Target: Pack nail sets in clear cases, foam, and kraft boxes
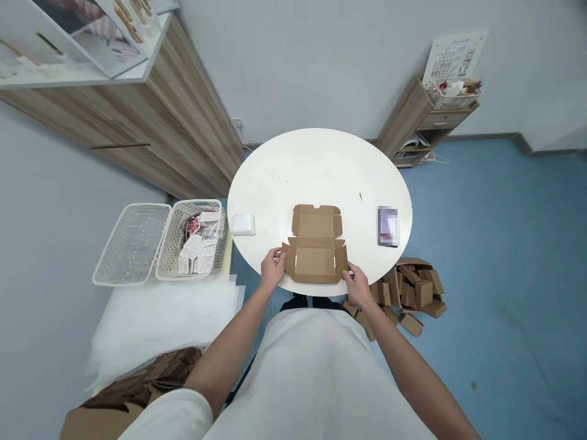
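An unfolded brown cardboard mailer box (315, 261) lies near the front edge of the white oval table (316, 165). Its lid panel stretches away from me, and its side flaps are partly raised. My left hand (273, 269) pinches the left side flap between thumb and fingers. At the opposite end, my right hand (356, 285) grips the right side flap near its lower corner. To the left on the table rests a small stack of white packets (243, 224). A purple pack with a blurred face (387, 226) lies at the right.
Two white plastic baskets (158, 280) stand left of the table, one holding printed packets. White sheets (165, 315) and a carton of flat cardboard (101, 421) are below them. Small brown boxes (424, 293) fill and surround a carton on the floor at right. Cabinets stand behind.
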### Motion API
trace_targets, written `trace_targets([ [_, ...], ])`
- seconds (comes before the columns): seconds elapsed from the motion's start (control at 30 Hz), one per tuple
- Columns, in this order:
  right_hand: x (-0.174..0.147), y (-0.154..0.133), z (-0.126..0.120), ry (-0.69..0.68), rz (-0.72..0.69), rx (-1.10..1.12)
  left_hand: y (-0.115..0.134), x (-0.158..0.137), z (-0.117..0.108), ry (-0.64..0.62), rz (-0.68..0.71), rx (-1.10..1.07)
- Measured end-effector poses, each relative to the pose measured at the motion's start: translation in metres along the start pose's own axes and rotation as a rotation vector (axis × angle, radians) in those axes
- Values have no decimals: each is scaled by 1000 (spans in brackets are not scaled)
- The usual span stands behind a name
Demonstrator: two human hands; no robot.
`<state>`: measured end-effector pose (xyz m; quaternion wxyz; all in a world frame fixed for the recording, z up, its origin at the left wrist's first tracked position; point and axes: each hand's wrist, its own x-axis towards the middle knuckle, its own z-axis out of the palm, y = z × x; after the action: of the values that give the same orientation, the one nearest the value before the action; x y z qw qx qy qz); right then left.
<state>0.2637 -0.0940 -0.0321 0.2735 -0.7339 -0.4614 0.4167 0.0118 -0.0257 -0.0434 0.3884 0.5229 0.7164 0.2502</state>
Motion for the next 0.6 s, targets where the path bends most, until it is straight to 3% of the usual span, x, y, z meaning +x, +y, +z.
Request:
trace_targets([
  [0.17, -3, 4, 4, 87, 56, 58, -6, 10, 0, -34, -34, -74],
  [0.33, -15, 8, 9, 171, 34, -71, -7, -12, -4, 17, 212, 227],
  [0.47, -12, 5, 12, 211, 31, -124, -1, -34, -1, -168, 427, 408],
  [0.6, 9, -5, 13, 228, -34, -157, 6, -43, 8, -316, 473, 477],
])
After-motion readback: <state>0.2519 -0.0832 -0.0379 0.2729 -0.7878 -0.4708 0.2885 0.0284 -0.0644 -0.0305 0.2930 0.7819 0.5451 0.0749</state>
